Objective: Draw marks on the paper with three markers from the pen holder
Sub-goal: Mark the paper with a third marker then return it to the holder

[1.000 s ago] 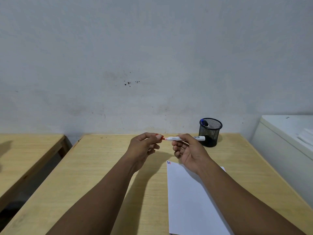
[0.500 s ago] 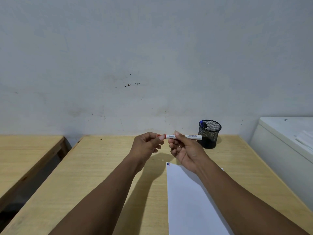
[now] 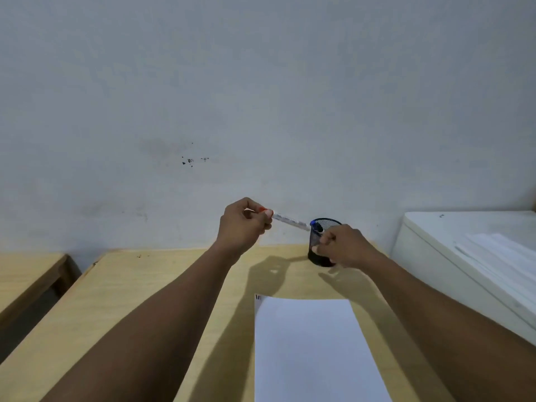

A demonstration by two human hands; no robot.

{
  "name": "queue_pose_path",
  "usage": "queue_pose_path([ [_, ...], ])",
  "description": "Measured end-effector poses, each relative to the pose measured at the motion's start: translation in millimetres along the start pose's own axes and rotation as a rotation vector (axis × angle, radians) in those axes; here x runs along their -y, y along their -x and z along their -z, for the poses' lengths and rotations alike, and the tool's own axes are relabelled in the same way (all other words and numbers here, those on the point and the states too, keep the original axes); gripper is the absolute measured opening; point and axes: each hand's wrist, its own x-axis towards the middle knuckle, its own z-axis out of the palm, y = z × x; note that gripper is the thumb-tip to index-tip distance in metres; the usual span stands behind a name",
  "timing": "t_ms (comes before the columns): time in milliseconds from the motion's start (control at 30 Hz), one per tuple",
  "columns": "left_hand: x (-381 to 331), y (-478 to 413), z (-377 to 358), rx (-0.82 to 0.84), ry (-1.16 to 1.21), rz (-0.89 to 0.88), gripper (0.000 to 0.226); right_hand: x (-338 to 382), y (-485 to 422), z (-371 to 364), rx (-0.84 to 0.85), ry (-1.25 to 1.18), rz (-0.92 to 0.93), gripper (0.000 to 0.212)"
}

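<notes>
Behind both hands stands a pale grey wall with a few dark spots, and under them is a light wooden table [image 3: 150, 309]. The left hand [image 3: 243, 227] is curled shut around the red cap end of a white marker [image 3: 288, 221]. It holds the marker slanted, with the far end pointing down toward the black mesh pen holder [image 3: 316, 250]. That tilt looks right for sliding the marker back in. The right hand [image 3: 343, 246] is closed around the side of the pen holder, just past the tip of the marker. I think it grips the holder so it does not tip or slide. A marker with a blue cap [image 3: 315, 226] already sits inside, near the rim.

Close to the body, between the two arms, lies the white paper [image 3: 313, 349]. Small marks [image 3: 258, 297] show at its far left corner, nearest the left arm, so drawing seems done or almost done. Off to the right of the right arm is a white cabinet [image 3: 464, 256].
</notes>
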Motion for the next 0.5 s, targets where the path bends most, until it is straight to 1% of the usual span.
queue_pose_path([
  [100,-17,-10,-24,0.039,-0.043,-0.046,0.020,-3,-8,27,-0.042,0.051,-0.009,0.022],
  [200,-28,-20,-51,0.074,-0.140,-0.093,0.017,-6,-16,46,-0.037,0.115,-0.022,0.019],
  [433,-13,-41,-101,0.171,-0.542,-0.197,0.012,-27,-43,53,-0.036,0.135,-0.026,0.018],
  [500,-3,-42,-109,0.228,-0.662,-0.208,0.017,-36,-48,50,-0.028,0.127,-0.026,0.017],
])
